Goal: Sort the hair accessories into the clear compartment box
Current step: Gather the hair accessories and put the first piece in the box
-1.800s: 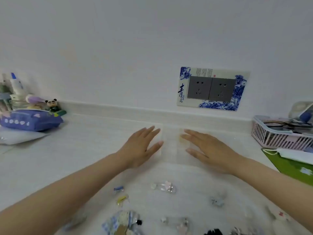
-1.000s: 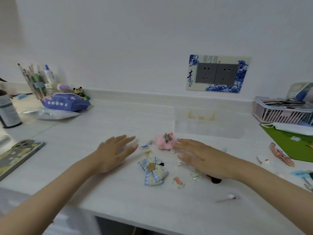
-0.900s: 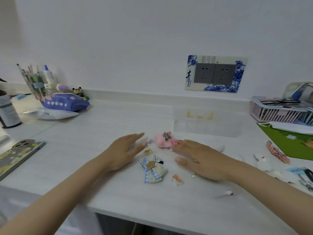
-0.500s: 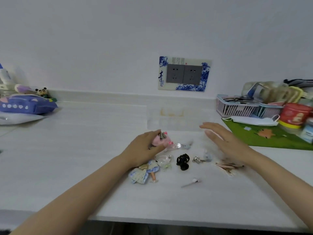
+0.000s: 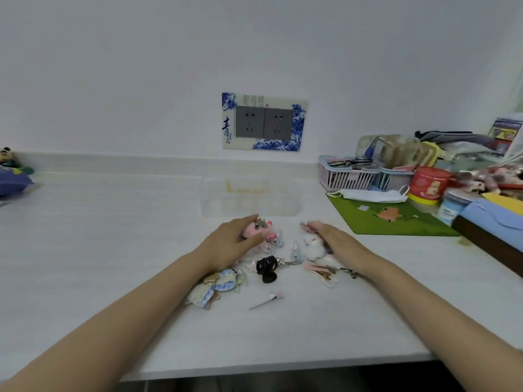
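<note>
Against a plain white wall, the white countertop [image 5: 113, 250] carries the clear plastic compartment box [image 5: 250, 200]; scattered hair accessories [image 5: 266, 267] lie before it. Left hand [image 5: 226, 246] cups a pink plush clip [image 5: 259, 230]; right hand [image 5: 336, 244] rests flat, fingers loose.

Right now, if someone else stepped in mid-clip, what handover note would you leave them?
Left hand: closed around the pink plush clip, on or just above the counter.
Right hand: resting over the white plush clip; grip unclear.
Clear compartment box: behind the pile by the wall, looks empty.
Loose on the counter: black claw clip, blue gingham bow, slim pin clip, small pieces.
Done: nothing sorted. Left: everything.
</note>
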A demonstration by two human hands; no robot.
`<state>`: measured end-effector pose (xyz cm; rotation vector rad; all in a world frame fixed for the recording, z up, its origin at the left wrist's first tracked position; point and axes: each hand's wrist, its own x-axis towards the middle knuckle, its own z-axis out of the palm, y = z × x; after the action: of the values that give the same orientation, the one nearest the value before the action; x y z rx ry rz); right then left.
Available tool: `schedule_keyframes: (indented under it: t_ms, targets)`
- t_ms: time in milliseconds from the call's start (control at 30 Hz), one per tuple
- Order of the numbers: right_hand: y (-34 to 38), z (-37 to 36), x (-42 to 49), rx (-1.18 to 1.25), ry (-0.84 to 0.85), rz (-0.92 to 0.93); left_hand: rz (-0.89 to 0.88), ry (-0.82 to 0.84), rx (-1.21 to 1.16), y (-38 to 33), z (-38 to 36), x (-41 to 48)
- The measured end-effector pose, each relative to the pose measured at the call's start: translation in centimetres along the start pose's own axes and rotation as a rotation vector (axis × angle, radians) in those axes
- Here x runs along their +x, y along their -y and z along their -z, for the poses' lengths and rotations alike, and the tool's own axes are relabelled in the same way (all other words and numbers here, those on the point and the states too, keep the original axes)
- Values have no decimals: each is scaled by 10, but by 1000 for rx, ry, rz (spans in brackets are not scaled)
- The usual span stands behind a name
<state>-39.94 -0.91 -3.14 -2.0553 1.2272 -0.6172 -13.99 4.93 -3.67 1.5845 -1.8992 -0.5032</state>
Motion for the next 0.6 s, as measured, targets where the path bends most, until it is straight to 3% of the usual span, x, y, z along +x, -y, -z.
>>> schedule_keyframes:
  t_ms: [300, 433, 600]
  targets:
    - [39, -39, 3, 71, 7, 121, -18, 45, 122, -13, 26, -25]
    - [28, -26, -32, 110, -7, 131, 62, 144, -14, 2, 53, -79]
    - [34, -51, -58, -164, 91, 193, 63, 231, 202, -3, 35, -106]
